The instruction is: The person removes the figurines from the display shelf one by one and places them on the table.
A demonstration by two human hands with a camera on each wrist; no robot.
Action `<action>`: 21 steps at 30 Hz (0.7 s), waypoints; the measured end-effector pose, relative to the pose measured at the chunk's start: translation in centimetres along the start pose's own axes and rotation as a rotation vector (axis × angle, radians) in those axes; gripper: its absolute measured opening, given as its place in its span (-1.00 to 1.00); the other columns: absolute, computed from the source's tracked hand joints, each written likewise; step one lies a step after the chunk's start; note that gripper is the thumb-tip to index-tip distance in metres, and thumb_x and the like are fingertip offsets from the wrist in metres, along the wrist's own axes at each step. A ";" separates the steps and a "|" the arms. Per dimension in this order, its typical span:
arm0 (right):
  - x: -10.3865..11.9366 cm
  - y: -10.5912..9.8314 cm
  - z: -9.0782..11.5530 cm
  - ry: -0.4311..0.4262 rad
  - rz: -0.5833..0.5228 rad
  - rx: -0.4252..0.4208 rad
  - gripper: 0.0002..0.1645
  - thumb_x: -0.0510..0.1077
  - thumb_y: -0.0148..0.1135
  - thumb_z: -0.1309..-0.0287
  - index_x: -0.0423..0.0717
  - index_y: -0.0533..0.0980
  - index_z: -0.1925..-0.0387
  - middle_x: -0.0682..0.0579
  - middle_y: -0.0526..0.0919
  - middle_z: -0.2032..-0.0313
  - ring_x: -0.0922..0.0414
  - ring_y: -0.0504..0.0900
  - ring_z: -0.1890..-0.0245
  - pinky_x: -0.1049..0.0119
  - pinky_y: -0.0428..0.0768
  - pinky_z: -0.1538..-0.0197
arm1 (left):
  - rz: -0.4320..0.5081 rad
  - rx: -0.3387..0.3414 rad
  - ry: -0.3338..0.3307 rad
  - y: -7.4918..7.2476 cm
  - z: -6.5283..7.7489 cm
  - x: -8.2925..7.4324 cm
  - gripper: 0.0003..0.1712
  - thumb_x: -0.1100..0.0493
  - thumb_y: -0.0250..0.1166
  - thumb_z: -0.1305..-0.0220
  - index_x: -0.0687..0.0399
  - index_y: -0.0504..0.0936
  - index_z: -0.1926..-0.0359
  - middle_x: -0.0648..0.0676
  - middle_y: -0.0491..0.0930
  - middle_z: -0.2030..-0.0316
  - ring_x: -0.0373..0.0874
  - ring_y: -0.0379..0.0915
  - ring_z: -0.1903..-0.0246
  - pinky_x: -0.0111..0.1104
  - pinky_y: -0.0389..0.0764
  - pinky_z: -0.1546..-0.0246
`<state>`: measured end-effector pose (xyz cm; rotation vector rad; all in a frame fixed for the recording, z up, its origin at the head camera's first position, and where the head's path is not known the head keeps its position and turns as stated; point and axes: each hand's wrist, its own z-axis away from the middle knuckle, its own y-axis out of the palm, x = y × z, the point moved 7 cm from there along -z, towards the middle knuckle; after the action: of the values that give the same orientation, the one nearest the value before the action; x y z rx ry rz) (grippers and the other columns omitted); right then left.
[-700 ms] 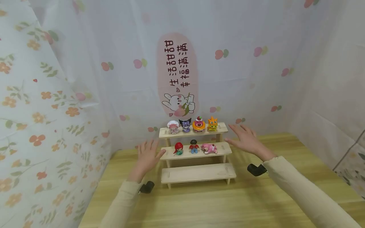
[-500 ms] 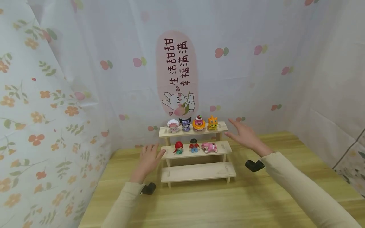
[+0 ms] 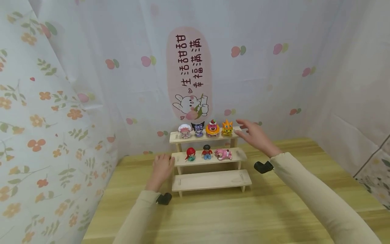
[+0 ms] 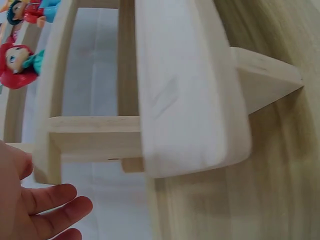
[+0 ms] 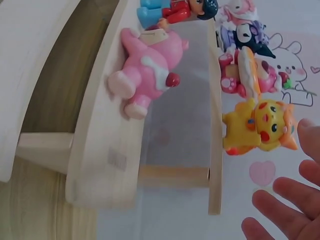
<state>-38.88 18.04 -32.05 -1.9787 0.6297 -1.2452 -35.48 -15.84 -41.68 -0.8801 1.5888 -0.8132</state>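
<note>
A three-tier wooden display stand (image 3: pixel 211 181) stands on the table. My left hand (image 3: pixel 162 169) is at the left end of its middle tier. In the left wrist view that board end lies between my thumb and fingers (image 4: pixel 60 215). My right hand (image 3: pixel 256 137) is raised beside the top tier, fingers spread and holding nothing. Its thumb and forefinger are close to a yellow figurine with an orange hood (image 3: pixel 227 127), the rightmost on that tier. Alongside it stand a pink bear in an orange ring (image 3: pixel 212 128), a purple-and-black figurine (image 3: pixel 198 129) and a white-capped pink figurine (image 3: pixel 185 131).
On the middle tier are a red-haired mermaid figurine (image 3: pixel 190 154), a figurine in a red jacket (image 3: pixel 207 152) and a pink bear lying down (image 5: pixel 155 55). Patterned cloth (image 3: pixel 265 78) hangs behind the wooden table (image 3: pixel 213 217) and along both sides.
My left hand has moved right onto the end of the middle tier, its fingers drawing in. My right hand has shifted left and slightly up toward the yellow figurine.
</note>
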 end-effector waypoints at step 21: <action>0.9 0.6 -2.8 0.031 0.049 -0.082 -0.46 -0.03 0.07 -0.36 -0.27 0.37 -0.23 -0.25 0.58 0.01 -0.13 0.56 0.02 -0.04 0.51 0.02 | 0.008 -0.159 -0.048 1.4 0.5 0.2 -0.61 0.09 -0.18 -0.49 0.24 0.46 0.31 0.34 0.55 0.10 0.29 0.23 -0.09 0.12 0.07 -0.17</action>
<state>-41.06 16.13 -31.22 -2.0015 0.7519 -1.2403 -35.22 -15.34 -43.00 -0.9990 1.6298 -0.6622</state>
